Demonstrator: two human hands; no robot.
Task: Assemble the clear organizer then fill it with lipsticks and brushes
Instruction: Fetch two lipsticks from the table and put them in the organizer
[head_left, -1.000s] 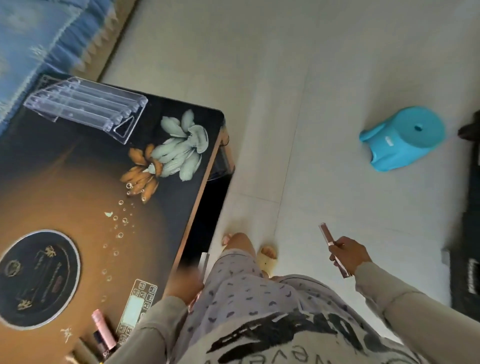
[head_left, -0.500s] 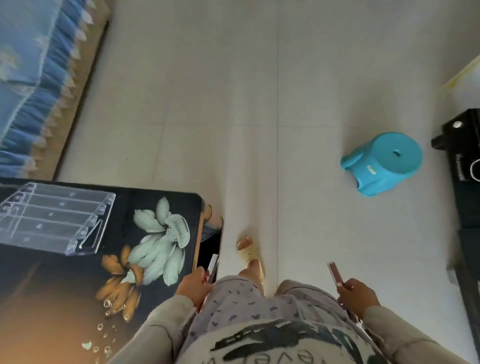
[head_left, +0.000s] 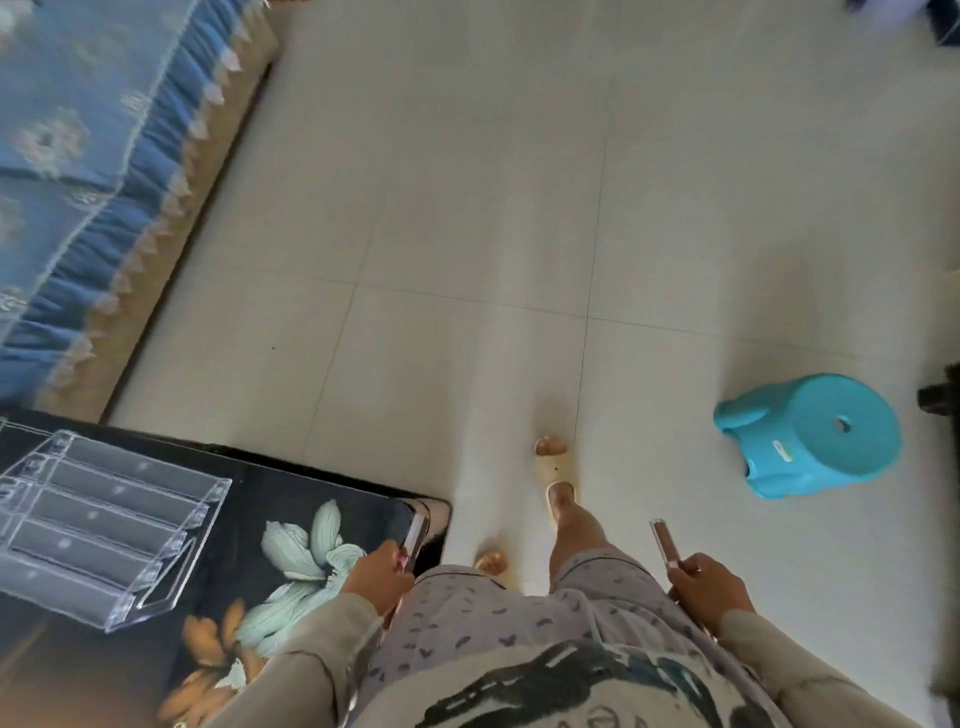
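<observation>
A long beige sleeve (head_left: 311, 670) runs back from the left hand (head_left: 376, 571), and its match from the right hand (head_left: 709, 584). Between the hands are pale lilac shorts (head_left: 519, 608) flecked with dark marks and a whitish top (head_left: 571, 691) with bold black print, with cream slippers (head_left: 554, 468) ahead.

turquoise stool (head_left: 810, 436) on tiled floor (head_left: 467, 208) | blue frilled cover (head_left: 78, 156) (far left) | floral table (head_left: 311, 483)

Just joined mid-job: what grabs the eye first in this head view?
The turquoise stool stands out on the pale floor at right. At lower left, the clear organizer sits, apparently empty, on the dark floral table. The left hand grips a slim tube by the table corner; the right hand grips a pink tube over the floor.
</observation>
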